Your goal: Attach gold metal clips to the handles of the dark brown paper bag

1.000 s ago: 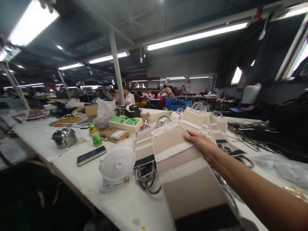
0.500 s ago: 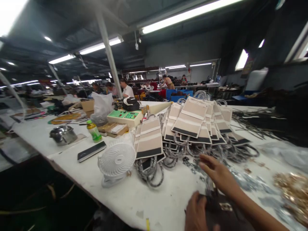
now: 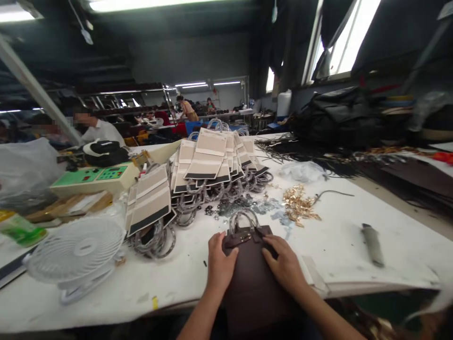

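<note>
1. My left hand lies flat, fingers loosely spread, on the dark brown bag at six o'clock.
2. My right hand presses its top edge, fingertips by the clasp.
3. The beige panels stack at twelve o'clock.

dim hall under ceiling strip lights. windows glare white at upper right. edges bend and smear.
</note>
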{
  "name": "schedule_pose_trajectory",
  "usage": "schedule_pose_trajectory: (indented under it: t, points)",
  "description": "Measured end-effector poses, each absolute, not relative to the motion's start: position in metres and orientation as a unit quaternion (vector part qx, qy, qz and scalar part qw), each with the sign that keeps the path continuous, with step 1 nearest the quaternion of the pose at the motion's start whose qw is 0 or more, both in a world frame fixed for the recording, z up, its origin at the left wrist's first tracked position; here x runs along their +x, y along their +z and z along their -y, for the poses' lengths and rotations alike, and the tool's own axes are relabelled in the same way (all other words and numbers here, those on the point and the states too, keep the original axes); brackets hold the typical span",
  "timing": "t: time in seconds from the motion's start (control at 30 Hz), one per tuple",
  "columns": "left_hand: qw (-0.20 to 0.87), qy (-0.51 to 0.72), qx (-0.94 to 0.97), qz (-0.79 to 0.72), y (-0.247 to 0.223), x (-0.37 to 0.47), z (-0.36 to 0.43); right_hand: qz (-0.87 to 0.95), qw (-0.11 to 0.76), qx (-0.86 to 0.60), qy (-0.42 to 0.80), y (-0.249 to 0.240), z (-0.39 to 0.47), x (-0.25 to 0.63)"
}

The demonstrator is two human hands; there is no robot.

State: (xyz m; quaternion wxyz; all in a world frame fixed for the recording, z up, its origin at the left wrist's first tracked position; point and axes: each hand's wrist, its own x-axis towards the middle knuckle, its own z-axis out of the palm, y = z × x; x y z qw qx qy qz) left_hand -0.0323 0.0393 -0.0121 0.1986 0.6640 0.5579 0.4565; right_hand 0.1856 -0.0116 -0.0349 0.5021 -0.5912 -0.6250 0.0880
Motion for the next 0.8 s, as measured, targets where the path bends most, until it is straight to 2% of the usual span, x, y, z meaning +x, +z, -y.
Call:
schedule_pose_trajectory:
  t: [0.33, 0.53, 0.63, 0.8]
  points:
    - [0.143, 0.441, 0.682, -0.565, -0.004, -0.009, -0.052, 0.573, 0.546, -0.593, 0.146, -0.014, 0.016, 0.199]
    - [0.235, 0.490, 0.606, -0.581, 0.004, -0.014, -0.049, 0.532, 0.479, -0.689, 0.116, -0.008, -0.008, 0.290]
    - [0.286, 0.486, 0.562, -0.605, 0.005, -0.016, -0.047, 0.540, 0.413, -0.726, 0.108, -0.008, -0.023, 0.333]
    - [0.375, 0.482, 0.489, -0.623, 0.009, -0.023, -0.045, 0.572, 0.315, -0.750, 0.108, -0.009, -0.040, 0.349]
